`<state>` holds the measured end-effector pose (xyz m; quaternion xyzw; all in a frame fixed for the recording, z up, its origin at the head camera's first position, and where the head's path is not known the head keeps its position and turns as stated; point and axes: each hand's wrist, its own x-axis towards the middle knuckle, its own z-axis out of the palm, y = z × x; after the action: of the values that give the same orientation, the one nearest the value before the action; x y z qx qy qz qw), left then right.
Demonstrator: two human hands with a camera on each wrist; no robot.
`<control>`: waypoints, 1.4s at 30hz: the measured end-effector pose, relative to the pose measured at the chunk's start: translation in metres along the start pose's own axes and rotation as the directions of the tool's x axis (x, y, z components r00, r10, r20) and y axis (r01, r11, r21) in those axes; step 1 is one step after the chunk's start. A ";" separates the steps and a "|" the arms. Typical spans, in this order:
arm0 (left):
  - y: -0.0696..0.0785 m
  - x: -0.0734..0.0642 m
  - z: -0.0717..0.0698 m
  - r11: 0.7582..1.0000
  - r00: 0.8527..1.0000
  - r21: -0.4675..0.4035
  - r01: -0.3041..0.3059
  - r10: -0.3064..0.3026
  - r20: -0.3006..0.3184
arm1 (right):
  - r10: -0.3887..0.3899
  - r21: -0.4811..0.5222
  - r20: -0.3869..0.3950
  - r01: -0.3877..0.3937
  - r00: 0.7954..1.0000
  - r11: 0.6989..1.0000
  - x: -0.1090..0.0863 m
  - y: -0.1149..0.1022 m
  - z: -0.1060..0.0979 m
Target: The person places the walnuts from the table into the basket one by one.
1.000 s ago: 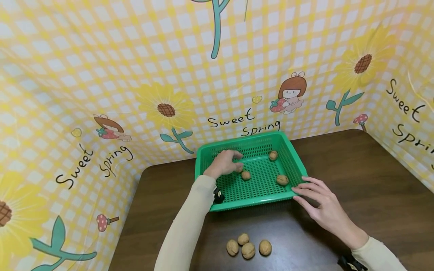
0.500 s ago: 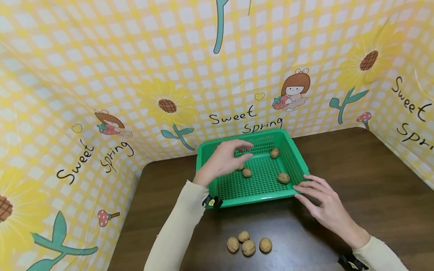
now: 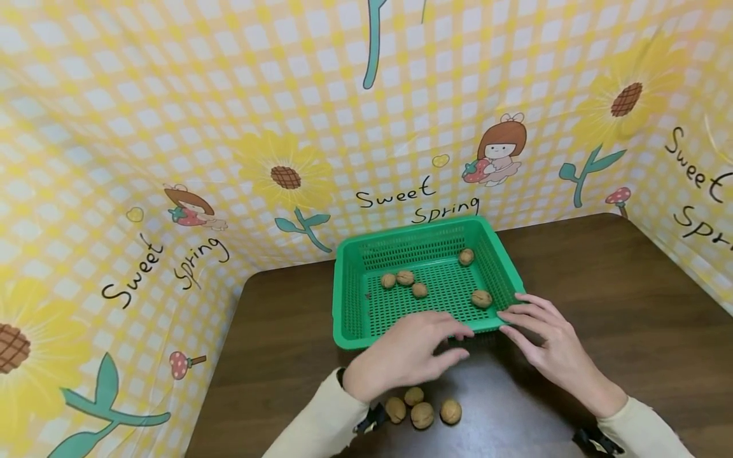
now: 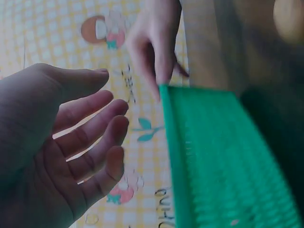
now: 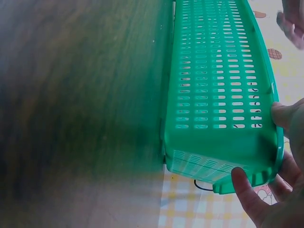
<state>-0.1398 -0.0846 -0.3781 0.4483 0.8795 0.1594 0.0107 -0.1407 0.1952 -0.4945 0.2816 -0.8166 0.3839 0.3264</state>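
My left hand [image 3: 409, 356] hovers over the near side of a green plastic basket [image 3: 347, 343]. It holds nothing, and in the left wrist view its fingers [image 4: 88, 137] are loosely bent, apart from the thumb. My right hand [image 3: 552, 350] holds the basket's near right corner; in the right wrist view its thumb [image 5: 281, 115] lies on the rim and other fingers go round the corner. Several walnuts lie in the basket: a cluster with one walnut [image 3: 404, 277] at left, another walnut [image 3: 466, 256] far right, and one walnut [image 3: 481, 298] near the right wall.
In front of the basket several more walnuts [image 3: 422, 415] sit on the dark wooden table [image 3: 275, 324], just below my left wrist. A yellow checked cloth [image 3: 321, 102] with printed flowers hangs close behind the basket and along both sides.
My left hand has drawn out of the basket toward me, uncovering the walnuts at left. My right hand stays at the corner, and the basket has hardly moved.
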 end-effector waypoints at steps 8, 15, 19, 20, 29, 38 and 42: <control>0.017 -0.034 0.041 1.000 0.999 -0.002 0.009 -0.009 0.035 | -0.006 0.001 -0.002 0.006 1.000 1.000 -0.005 -0.001 -0.001; 0.011 -0.045 0.072 1.000 0.995 0.015 0.014 -0.015 0.098 | 0.015 -0.006 -0.007 -0.015 1.000 1.000 -0.004 -0.001 -0.002; 0.006 -0.049 0.082 0.999 0.992 0.032 0.038 -0.041 0.116 | 0.018 -0.006 -0.009 -0.018 1.000 1.000 -0.004 -0.002 -0.001; 0.004 -0.050 0.084 0.998 0.992 0.032 0.046 -0.049 0.120 | 0.019 -0.005 -0.010 -0.019 1.000 1.000 -0.004 -0.001 -0.001; -0.009 -0.058 0.094 0.995 0.984 -0.002 0.102 -0.100 0.150 | 0.031 0.001 0.001 -0.031 1.000 1.000 -0.003 -0.001 0.001; -0.012 -0.057 0.095 0.995 0.986 -0.028 0.091 -0.086 0.145 | 0.064 -0.006 0.022 -0.064 0.998 0.998 -0.002 0.000 0.000; -0.011 -0.056 0.094 0.996 0.987 -0.024 0.091 -0.087 0.134 | 0.061 -0.007 0.022 -0.061 0.998 0.998 -0.001 0.000 0.000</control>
<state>-0.1004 -0.1094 -0.4776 0.4182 0.8934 0.1415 0.0831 -0.1399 0.1950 -0.4953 0.2599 -0.8295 0.3879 0.3063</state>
